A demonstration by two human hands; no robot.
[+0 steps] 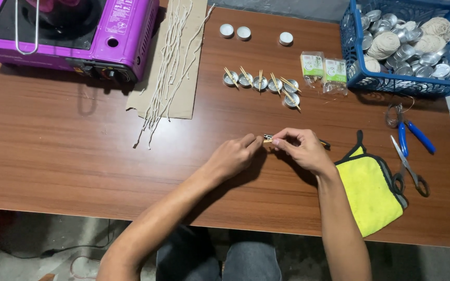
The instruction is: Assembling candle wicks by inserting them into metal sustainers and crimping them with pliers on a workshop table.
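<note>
Left hand [234,155]: fingertips pinch the left end of a small wooden stick piece [268,139].
Right hand [303,149]: fingers closed on the same piece, table [79,151] centre.
Far: row of metal tealight cups [260,83].
Right: yellow cloth [369,191], scissors [409,169].

A short pale wooden stick [268,138] with a dark end lay level just above the brown tabletop, pinched at its ends between fingertips.
</note>
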